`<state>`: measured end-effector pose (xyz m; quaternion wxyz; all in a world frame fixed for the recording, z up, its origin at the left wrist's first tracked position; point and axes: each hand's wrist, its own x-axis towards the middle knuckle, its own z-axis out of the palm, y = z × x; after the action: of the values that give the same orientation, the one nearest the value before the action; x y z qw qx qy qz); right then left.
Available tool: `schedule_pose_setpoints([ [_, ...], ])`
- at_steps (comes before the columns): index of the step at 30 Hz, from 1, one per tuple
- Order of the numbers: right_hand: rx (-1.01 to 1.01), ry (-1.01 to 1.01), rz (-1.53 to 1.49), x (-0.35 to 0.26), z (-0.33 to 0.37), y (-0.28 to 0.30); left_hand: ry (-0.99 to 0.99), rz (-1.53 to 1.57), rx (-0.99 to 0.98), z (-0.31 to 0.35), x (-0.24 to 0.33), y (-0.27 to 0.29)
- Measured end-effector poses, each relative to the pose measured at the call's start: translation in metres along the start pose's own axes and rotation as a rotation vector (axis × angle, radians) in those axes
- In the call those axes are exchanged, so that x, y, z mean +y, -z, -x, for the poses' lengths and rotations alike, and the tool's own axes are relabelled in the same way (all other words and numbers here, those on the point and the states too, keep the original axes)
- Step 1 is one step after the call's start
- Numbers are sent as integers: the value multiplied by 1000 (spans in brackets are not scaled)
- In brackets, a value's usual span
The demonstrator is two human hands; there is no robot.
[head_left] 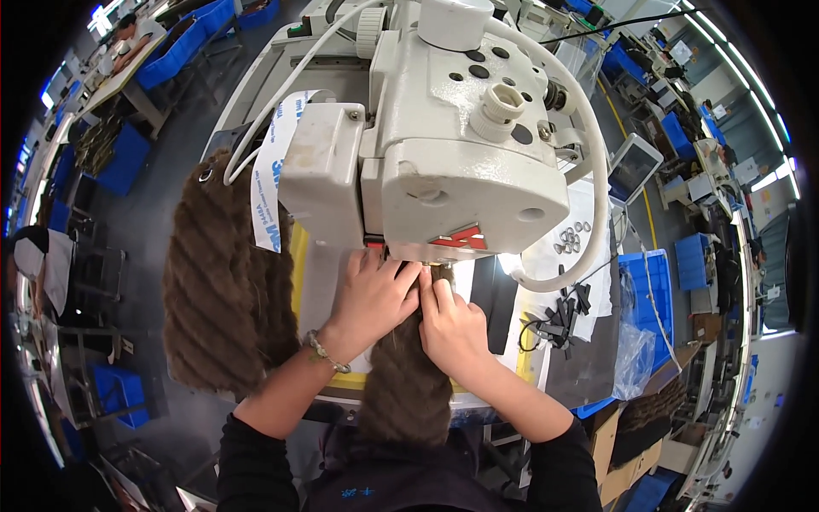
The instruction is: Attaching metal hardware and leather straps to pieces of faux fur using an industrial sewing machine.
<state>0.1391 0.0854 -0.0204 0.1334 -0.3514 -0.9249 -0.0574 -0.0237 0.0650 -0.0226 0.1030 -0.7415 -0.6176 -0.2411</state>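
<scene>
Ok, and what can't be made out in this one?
All in the head view:
- Spot directly beneath the white machine: hidden by its overhanging body and the fingers.
- Fur under the left hand and right hand: the hands cover that part of the brown fur strip, so pinching or merely pressing can't be told.
- Black sleeves: cut off by the lower edge.
- Seated co-worker, upper left: too small to read their hands.

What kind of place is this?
Probably a sewing workshop or factory. Right in front is a big, glossy white metal machine that looks like a sewing machine, with brown, ridged furry material at it, and rectangular blue plastic bins stand around the room.
</scene>
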Motion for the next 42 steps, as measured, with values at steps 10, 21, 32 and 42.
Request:
schedule_pose_setpoints([
  [10, -15, 3, -63, 5, -2, 1, 11, 65, -98, 4, -7, -1],
  [21, -54, 3, -89, 2, -4, 5, 2, 82, -130, 5, -11, 1],
  [32, -36, -4, -86, 6, -2, 4, -7, 104, -185, 7, -10, 6],
  [42, -24, -9, -90, 7, -7, 2, 39, 132, -252, 7, -14, 9],
])
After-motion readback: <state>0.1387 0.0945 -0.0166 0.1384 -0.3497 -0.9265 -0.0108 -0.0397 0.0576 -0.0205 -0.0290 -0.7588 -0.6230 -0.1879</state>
